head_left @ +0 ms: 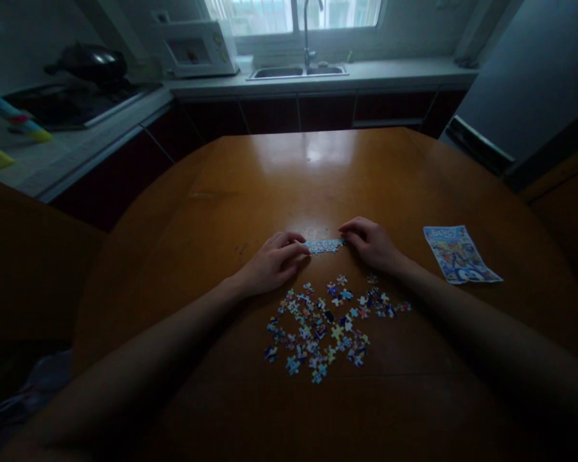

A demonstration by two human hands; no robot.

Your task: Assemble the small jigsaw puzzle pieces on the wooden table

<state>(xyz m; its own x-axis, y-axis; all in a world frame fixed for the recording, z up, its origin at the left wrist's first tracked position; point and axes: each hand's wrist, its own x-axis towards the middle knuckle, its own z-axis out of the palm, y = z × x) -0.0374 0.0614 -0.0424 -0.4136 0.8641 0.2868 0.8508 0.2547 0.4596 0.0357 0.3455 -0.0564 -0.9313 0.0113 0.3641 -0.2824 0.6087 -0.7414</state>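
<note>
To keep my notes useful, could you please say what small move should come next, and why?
Perhaps the right hand should reach for the loose pieces: they lie scattered nearer the camera, while a joined strip lies between that hand and the left hand.

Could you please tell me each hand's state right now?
Left hand: half-curled, at the left end of the puzzle strip; grip unclear.
Right hand: half-curled, at the strip's right end; grip unclear.
</note>
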